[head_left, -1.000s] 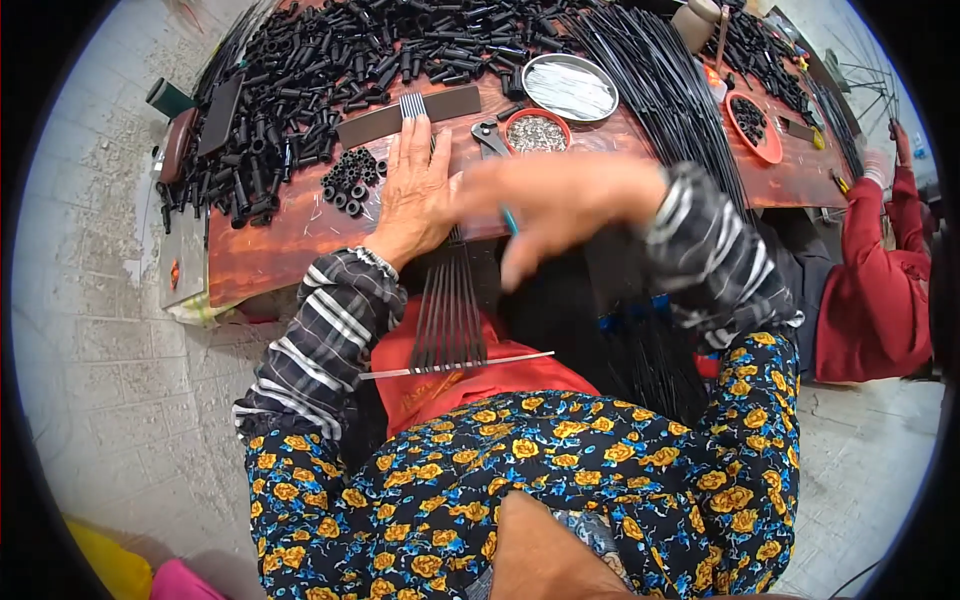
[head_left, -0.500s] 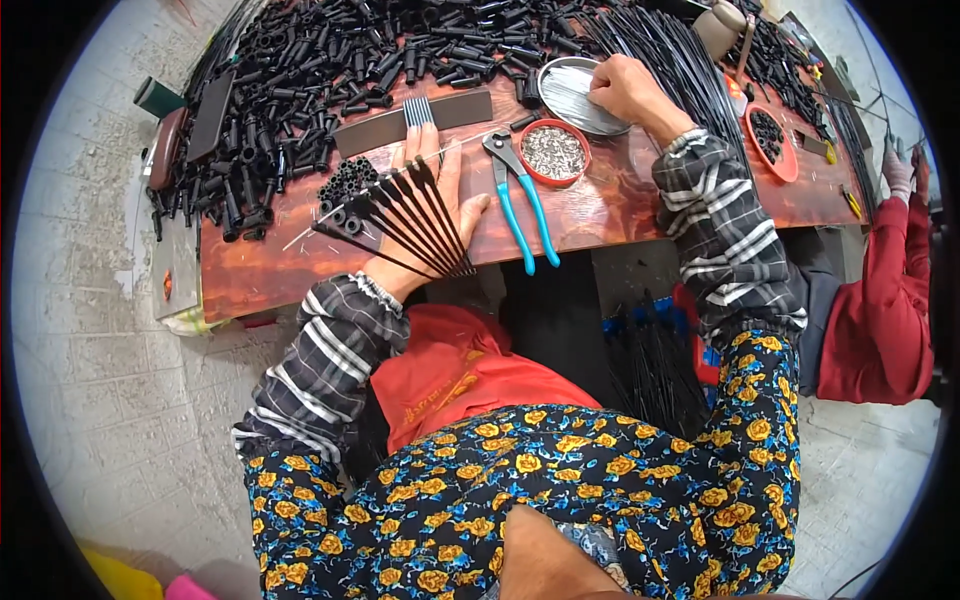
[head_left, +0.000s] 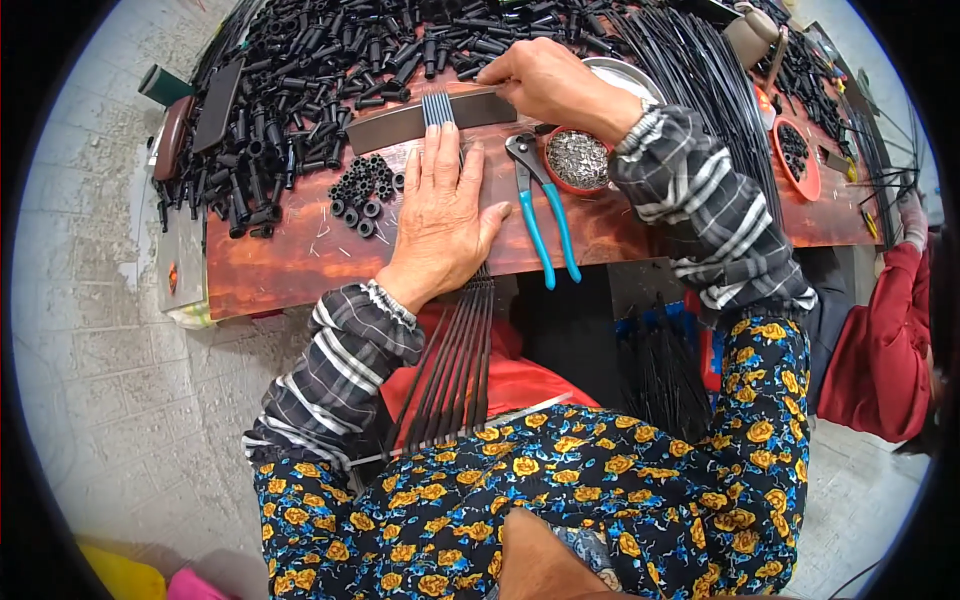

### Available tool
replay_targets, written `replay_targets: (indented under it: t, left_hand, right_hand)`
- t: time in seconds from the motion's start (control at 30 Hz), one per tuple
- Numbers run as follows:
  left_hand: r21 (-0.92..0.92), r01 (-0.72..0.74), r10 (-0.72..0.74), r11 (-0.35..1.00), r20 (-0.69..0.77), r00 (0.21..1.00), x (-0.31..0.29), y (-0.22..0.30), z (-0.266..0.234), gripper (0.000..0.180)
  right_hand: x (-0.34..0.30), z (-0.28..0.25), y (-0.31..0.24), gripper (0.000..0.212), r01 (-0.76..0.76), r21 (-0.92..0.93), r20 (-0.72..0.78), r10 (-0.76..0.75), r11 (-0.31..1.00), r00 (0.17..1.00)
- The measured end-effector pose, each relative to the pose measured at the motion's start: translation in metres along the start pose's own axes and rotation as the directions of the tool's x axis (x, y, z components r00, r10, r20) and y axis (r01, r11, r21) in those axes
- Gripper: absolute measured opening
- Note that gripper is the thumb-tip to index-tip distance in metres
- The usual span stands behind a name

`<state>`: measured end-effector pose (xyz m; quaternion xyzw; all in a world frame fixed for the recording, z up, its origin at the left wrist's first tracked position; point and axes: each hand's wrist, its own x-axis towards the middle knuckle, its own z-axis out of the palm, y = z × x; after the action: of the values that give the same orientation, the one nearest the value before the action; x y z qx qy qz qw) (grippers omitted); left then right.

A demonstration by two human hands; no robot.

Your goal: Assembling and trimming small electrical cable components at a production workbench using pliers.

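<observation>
My left hand (head_left: 440, 215) lies flat, fingers stretched out, over a bundle of slender black rods. Beyond its fingertips the grey rod ends (head_left: 437, 108) lie side by side across a dark bar (head_left: 385, 130). The rods' other part (head_left: 450, 360) fans out below my wrist toward my lap, where a thin pale strip (head_left: 520, 412) crosses it. My right hand (head_left: 545, 85) is pinched closed above the bar's right end; what its fingertips hold is too small to make out. Its forearm partly covers a round metal dish (head_left: 635, 72).
Blue-handled pliers (head_left: 545, 215) and a red bowl of small metal pieces (head_left: 578, 160) lie right of my left hand. Short black tubes (head_left: 365, 190) cluster to its left. Black tubular parts (head_left: 330, 60) heap at the back. A person in a red sleeve (head_left: 880, 340) sits at right.
My right hand has moved left from the metal dish to the bar. The fanned rods, which lay over my left hand's back, now hang toward my lap. The view has shifted slightly.
</observation>
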<state>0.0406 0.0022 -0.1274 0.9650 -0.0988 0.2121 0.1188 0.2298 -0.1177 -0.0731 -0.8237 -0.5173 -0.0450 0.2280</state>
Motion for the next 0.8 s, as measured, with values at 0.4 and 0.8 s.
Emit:
replay_targets:
  t: [0.4,0.8]
  left_hand:
    - [0.007,0.021,-0.021,1.0,0.036,0.999,0.0005,-0.001,-0.0003,0.063]
    - [0.021,0.028,-0.029,0.999,0.033,0.999,-0.0006,0.0002,-0.0008,0.063]
  right_hand:
    - [0.002,0.0098,-0.0054,0.035,0.003,-0.045,0.097,0.001,0.999,0.995]
    - [0.0015,0.0097,-0.0037,0.034,0.004,-0.043,0.096,0.0,0.999,0.995]
